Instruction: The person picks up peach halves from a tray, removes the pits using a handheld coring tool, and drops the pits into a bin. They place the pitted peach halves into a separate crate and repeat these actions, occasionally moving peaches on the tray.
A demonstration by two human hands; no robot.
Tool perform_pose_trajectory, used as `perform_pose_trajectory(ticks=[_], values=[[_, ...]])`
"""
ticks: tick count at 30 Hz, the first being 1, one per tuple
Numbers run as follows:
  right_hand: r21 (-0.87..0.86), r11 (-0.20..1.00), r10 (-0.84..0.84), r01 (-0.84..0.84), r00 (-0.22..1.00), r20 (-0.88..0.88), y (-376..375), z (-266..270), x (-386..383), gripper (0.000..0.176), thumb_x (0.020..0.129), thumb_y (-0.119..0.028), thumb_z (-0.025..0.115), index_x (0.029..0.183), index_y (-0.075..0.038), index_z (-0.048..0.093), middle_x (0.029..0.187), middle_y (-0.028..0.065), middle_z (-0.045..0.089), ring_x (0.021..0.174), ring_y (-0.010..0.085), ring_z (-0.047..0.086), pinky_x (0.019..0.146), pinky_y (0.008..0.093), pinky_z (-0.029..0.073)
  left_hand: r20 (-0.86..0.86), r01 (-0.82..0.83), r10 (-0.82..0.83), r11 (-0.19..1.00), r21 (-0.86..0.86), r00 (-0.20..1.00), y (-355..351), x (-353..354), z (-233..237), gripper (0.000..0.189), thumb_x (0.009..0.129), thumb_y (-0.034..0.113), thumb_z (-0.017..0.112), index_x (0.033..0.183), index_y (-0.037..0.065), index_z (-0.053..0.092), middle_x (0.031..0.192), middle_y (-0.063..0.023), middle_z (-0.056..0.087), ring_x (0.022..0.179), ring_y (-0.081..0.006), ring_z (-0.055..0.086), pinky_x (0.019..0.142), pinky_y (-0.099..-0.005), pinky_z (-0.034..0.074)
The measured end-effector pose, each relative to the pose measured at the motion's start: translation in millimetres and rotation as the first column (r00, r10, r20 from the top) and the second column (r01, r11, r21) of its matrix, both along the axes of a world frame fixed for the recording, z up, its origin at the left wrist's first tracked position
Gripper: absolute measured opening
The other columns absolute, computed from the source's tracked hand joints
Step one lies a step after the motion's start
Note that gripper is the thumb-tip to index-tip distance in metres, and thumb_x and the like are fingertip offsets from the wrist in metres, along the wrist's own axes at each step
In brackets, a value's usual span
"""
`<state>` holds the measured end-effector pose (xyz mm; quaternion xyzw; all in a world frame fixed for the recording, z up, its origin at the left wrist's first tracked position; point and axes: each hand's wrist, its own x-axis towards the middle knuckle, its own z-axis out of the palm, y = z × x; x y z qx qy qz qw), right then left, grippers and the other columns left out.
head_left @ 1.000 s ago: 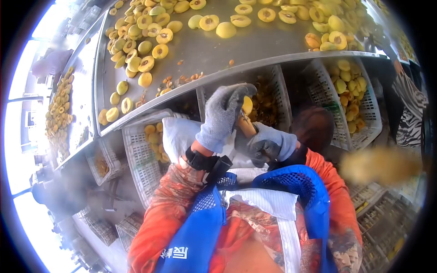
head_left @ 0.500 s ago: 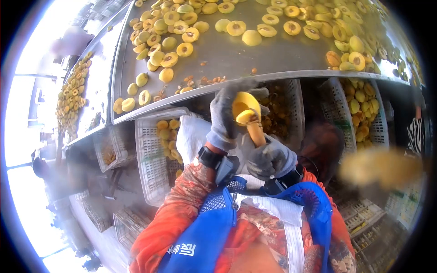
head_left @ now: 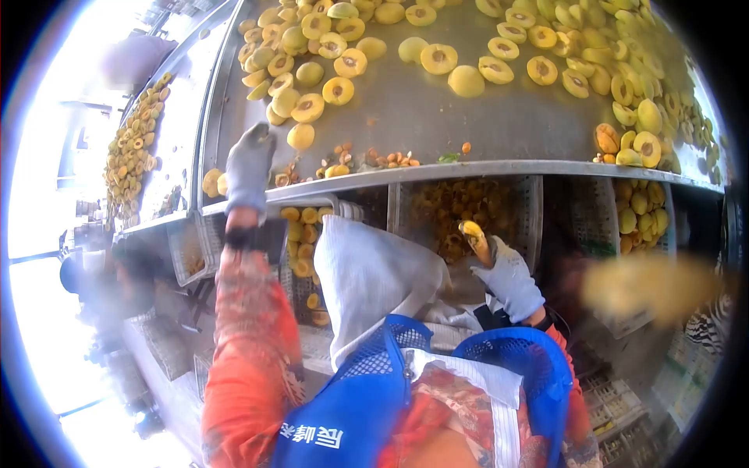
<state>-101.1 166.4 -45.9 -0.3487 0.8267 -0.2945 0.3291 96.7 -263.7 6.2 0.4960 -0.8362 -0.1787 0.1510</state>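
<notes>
My left hand point(head_left: 251, 162), in a grey-white work glove, reaches over the front left edge of the metal table point(head_left: 374, 117). Its fingers curl down, close together, where halved yellow fruits lay; what is under them is hidden. Two fruit halves point(head_left: 211, 182) lie just left of the wrist. Lower right, my gloved right hand point(head_left: 509, 279) is closed round a pitting tool point(head_left: 477, 240) with a wooden-looking handle, its tip smeared with yellow pulp. That tool points up and left, in front of a crate point(head_left: 534, 222) of fruit pieces below the table.
Fruit halves point(head_left: 438, 58) with brown centres cover the table's back and sides. Loose pits point(head_left: 390, 160) gather along its front rim. A white sack point(head_left: 374, 273) hangs before me, beside a crate of halves point(head_left: 304, 234). A yellowish blur point(head_left: 654, 287) hovers at right.
My left hand has left the fruit half it held by the tool and moved left onto the table. My right hand has moved right and down with the pitting tool. The view has shifted slightly.
</notes>
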Motion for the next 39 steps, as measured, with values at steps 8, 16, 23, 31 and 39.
perform_pose_trajectory(ticks=[8, 16, 23, 31, 39], values=[[-0.119, 0.98, -0.032, 0.162, 0.71, 0.703, 6, 51, -6, 0.05, 0.071, -0.015, 0.077, 0.116, -0.003, 0.061, 0.096, 0.0113, 0.069, 0.089, 0.0181, 0.065, 0.081, 0.0307, 0.049, 0.362, 0.094, 0.0, 0.966, -0.243, 0.932, -20, -128, -43, 0.059, 0.072, 0.03, 0.079, 0.118, 0.002, 0.055, 0.108, -0.0216, 0.065, 0.104, -0.0369, 0.062, 0.09, -0.0418, 0.049], [-0.164, 0.987, -0.023, -0.004, 0.986, -0.164, -22, 7, 9, 0.035, 0.081, -0.031, 0.068, 0.103, -0.006, 0.059, 0.085, 0.0201, 0.066, 0.08, 0.0385, 0.064, 0.072, 0.0462, 0.051, -0.796, 0.433, 0.153, 0.771, 0.467, 0.586, 53, -60, -8, 0.049, 0.076, 0.005, 0.077, 0.119, 0.0, 0.054, 0.105, -0.0142, 0.064, 0.093, -0.024, 0.065, 0.078, -0.0338, 0.056], [-0.251, 0.963, 0.041, -0.1, 0.972, -0.231, -83, 54, 35, 0.043, 0.078, -0.029, 0.072, 0.11, -0.003, 0.058, 0.088, 0.0205, 0.066, 0.08, 0.0371, 0.065, 0.07, 0.0436, 0.052, -0.807, 0.658, -0.405, 0.752, -0.028, 0.429, 182, -71, -30, 0.063, 0.078, -0.004, 0.072, 0.132, 0.004, 0.04, 0.13, -0.0189, 0.054, 0.114, -0.0293, 0.057, 0.096, -0.0396, 0.049], [-0.246, 0.968, -0.003, -0.051, 0.977, -0.214, -70, 53, 54, 0.034, 0.084, -0.03, 0.065, 0.105, -0.004, 0.056, 0.088, 0.0193, 0.065, 0.082, 0.0375, 0.065, 0.072, 0.0432, 0.052, -0.91, 0.531, -0.024, 0.818, 0.221, 0.415, 237, -88, -3, 0.032, 0.098, 0.018, 0.046, 0.118, -0.005, 0.056, 0.115, -0.0173, 0.061, 0.103, -0.0264, 0.062, 0.087, -0.0359, 0.052], [-0.332, 0.94, 0.125, 0.074, 0.833, 0.54, -58, 56, 56, 0.026, 0.083, -0.025, 0.063, 0.097, -0.003, 0.058, 0.065, 0.0093, 0.058, 0.052, 0.0188, 0.058, 0.048, 0.0298, 0.046, -0.792, 0.399, -0.052, 0.883, 0.249, 0.609, 264, -89, 34, 0.027, 0.095, 0.015, 0.052, 0.11, -0.004, 0.064, 0.103, -0.0129, 0.068, 0.094, -0.0208, 0.065, 0.085, -0.0311, 0.051]])
